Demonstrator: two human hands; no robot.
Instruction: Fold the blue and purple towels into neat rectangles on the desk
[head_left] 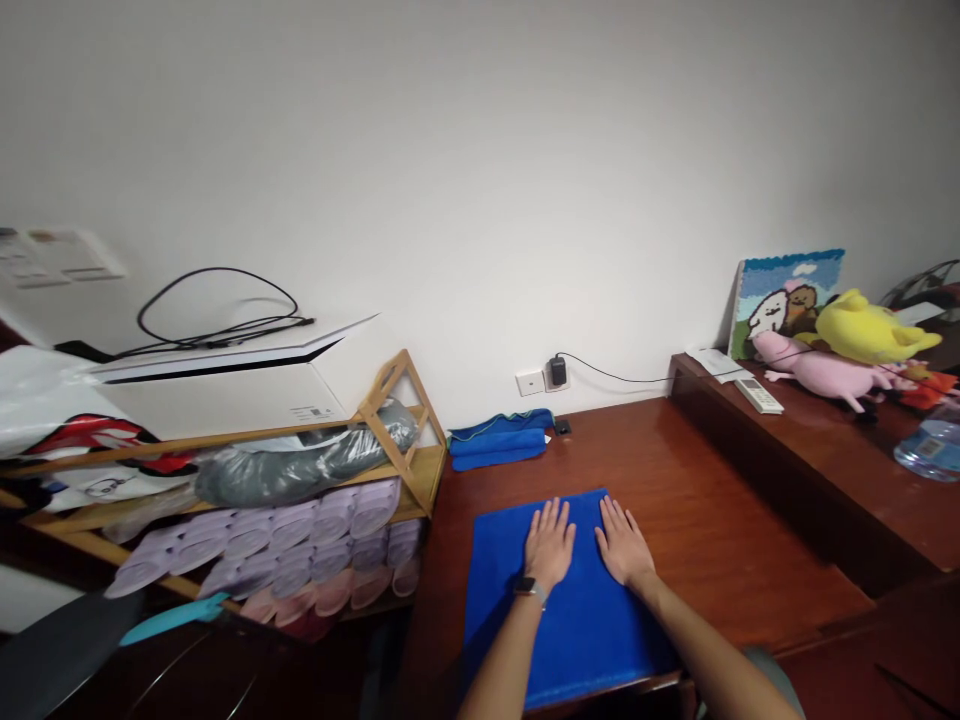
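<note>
L hand (pixel 550 545) is laid flat & palm-down on the blue cloth (pixel 592 640), approx 12 o'c on it; fingers straight & close tog., fully open, no grip on anything. Watch (pixel 530 588) on that wrist. R hand (pixel 624 545) is likewise flat, palm-down & fully open w/ nothing gripped, at the cloth's 1 o'c edge. Hands sit near each other, apart, fingertips twd 12. Cloth is spread out on the brown wooden tabletop (pixel 742 540), at approx 6 o'c in view.

From the cloth: folded blue cloths (pixel 499 443) at 11 o'c by the wall, small black item (pixel 562 427) just beside; black plug (pixel 557 371) in wall socket at 12. Raised ledge at 2 o'c has white remote (pixel 760 396), pink plush (pixel 821 372) & yellow plush (pixel 866 328). Wooden rack (pixel 424 470) at 10 o'c w/ lilac slippers (pixel 259 533) & white box (pixel 240 395).
</note>
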